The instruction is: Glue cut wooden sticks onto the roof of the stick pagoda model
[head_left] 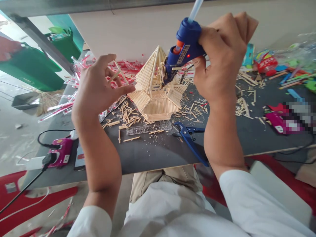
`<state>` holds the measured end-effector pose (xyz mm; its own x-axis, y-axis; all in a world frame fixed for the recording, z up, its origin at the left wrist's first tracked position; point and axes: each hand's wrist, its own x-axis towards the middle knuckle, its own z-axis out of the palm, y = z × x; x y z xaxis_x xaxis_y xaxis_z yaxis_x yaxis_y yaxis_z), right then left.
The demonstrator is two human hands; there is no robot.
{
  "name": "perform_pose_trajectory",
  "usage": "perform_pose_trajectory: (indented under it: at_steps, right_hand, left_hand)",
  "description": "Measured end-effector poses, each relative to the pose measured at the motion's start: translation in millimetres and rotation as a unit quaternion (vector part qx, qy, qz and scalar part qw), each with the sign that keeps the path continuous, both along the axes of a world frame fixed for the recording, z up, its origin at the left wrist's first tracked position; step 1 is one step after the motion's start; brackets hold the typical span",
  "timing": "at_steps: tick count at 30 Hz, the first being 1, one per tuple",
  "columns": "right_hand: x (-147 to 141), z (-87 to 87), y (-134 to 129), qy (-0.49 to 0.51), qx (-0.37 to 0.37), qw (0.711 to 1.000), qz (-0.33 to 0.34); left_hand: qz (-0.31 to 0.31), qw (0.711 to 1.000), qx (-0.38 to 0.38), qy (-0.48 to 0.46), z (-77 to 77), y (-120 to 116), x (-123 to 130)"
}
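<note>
Left hand: thumb and fingers pinch a small stick frame.
Right hand: wrapped around the blue glue gun; nozzle beside the model, contact indeterminable.
Glue gun chamber: translucent glue stick protrudes from rear.
Stick model: on the desk, far centre.
Far-left green bin: holds green and clear items.

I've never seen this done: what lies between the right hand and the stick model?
The head view shows a blue glue gun, held by the right hand, nozzle toward the stick model; contact is unclear.
</note>
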<state>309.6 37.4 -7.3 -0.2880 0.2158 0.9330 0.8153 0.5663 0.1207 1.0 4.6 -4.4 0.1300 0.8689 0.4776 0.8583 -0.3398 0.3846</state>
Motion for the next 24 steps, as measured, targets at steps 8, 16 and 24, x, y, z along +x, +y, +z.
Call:
perform_pose_trajectory:
  at_steps: [8, 16, 24]
  right_hand:
    - [-1.2, -0.4, -2.1, 0.025, -0.058, 0.998, -0.029]
    - [-6.3, -3.1, 1.5, 0.061, -0.063, 0.996, -0.030]
    - [-5.2, -4.1, 6.5, 0.088, -0.055, 0.994, -0.040]
  left_hand:
    - [-0.017, 0.997, -0.037, -0.067, 2.3, -6.0, -0.7]
    - [-0.022, 0.999, -0.005, -0.049, 0.2, -3.9, -4.3]
    - [0.002, 0.999, -0.019, -0.028, 4.2, -5.9, 0.3]
